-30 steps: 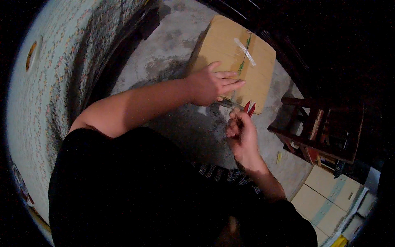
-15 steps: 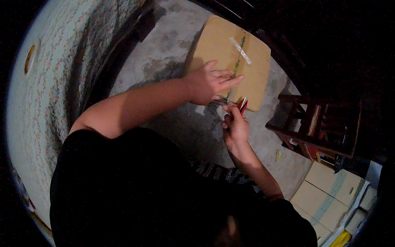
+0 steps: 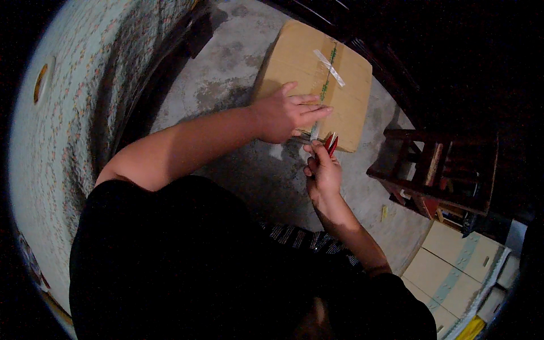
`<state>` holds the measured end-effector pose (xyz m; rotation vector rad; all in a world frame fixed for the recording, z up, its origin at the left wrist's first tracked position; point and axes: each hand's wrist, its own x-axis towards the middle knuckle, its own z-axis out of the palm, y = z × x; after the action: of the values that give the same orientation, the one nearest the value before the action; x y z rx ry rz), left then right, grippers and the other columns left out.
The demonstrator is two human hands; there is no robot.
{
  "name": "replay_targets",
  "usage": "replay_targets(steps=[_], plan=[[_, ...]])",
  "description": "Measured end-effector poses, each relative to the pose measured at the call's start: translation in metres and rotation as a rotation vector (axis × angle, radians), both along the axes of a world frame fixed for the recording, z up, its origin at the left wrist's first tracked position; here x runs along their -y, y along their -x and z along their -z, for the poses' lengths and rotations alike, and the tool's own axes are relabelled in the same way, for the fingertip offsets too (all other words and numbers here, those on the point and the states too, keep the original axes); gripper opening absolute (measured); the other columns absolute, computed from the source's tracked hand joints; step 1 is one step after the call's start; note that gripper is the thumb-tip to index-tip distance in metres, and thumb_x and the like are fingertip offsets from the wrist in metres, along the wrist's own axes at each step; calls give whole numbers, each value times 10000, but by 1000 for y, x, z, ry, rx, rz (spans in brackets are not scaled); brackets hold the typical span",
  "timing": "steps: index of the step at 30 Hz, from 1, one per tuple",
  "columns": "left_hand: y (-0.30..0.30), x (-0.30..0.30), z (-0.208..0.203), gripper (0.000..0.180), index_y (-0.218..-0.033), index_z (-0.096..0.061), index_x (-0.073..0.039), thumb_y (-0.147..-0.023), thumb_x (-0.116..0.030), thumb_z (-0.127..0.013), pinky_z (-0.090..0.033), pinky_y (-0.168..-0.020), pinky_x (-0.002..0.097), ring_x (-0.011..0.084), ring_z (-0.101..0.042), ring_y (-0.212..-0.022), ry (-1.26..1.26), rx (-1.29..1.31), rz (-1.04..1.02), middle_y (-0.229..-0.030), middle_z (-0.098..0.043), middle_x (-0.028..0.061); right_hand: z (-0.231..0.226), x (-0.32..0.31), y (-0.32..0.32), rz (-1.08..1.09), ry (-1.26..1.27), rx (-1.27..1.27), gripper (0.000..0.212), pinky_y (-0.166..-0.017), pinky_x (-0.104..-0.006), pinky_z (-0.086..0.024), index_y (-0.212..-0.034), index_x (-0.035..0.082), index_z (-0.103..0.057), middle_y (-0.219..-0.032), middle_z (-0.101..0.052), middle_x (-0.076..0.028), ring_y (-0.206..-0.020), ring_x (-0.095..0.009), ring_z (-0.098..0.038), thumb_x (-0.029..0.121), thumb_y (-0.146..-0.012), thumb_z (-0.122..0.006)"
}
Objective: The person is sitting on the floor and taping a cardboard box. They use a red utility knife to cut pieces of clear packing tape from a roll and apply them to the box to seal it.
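Observation:
A tan cardboard box (image 3: 294, 59) lies on the floor, a printed tape seam running along its top and a short pale strip of tape (image 3: 329, 68) crossing it. My left hand (image 3: 283, 115) rests on the near part of the box, fingers stretched out and spread over the seam. Just nearer, at the box's near edge, my right hand (image 3: 324, 170) is closed round a small red-handled pocket knife (image 3: 331, 145). A thin silvery piece, seemingly its blade (image 3: 314, 132), points at the seam's near end; whether it touches the cardboard I cannot tell.
A dark wooden stool (image 3: 433, 170) lies right of the box. Beyond it, at the lower right, stands a cream cabinet (image 3: 453, 272) with a pale green stripe. A bed with a floral cover (image 3: 73, 130) fills the left side. Concrete floor (image 3: 235, 42) surrounds the box.
The silvery blade now catches the light and points up along the seam. My right hand has shifted very slightly left; my left hand stays spread on the box.

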<state>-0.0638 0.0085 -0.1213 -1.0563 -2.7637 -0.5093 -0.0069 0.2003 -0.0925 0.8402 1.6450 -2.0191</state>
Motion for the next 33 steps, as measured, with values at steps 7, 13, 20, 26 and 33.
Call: replay_targets(steps=[7, 13, 20, 26, 33], plan=[[1, 1, 1, 693, -1488, -382, -278, -860, -373, -660, -280, -1088, 635, 214, -341, -1432, 37, -16, 46, -1559, -364, -14, 0, 0, 0, -10, 14, 15, 169, -477, -230, -323, -1061, 96, -628, -912, -698, -57, -503, -58, -375, 178, -915, -652], [2, 0, 6, 595, -1457, -427, -304, -896, -377, -611, -248, -1095, 645, 217, -326, -1440, 85, -20, 52, -1577, -336, -15, -1, 1, -1, -9, -5, 44, 146, -474, -228, -320, -1038, 100, -631, -908, -697, -49, -500, -56, -376, 175, -915, -652], [1, -1, 6, 556, -1446, -445, -297, -915, -403, -575, -218, -1102, 642, 207, -306, -1452, 87, -27, 43, -1582, -328, -14, 12, -3, -8, -26, 0, -34, 144, -465, -233, -308, -1003, 110, -634, -883, -688, -21, -483, -51, -373, 235, -938, -663], [-1, -2, 0, 527, -1435, -473, -266, -925, -348, -576, -190, -1141, 614, 188, -286, -1462, 73, 10, 45, -1572, -348, -7, 50, -7, -10, -99, -156, -241, 186, -443, -234, -276, -917, 105, -667, -707, -590, 42, -462, -40, -336, 289, -940, -681], [-2, -5, 4, 540, -1422, -494, -229, -919, -413, -563, -187, -1135, 628, 208, -314, -1449, 75, -17, 14, -1559, -369, 16, 74, 9, -10, 11, -204, -410, 154, -441, -219, -268, -944, 101, -693, -669, -544, 66, -476, -29, -377, 251, -958, -661]])
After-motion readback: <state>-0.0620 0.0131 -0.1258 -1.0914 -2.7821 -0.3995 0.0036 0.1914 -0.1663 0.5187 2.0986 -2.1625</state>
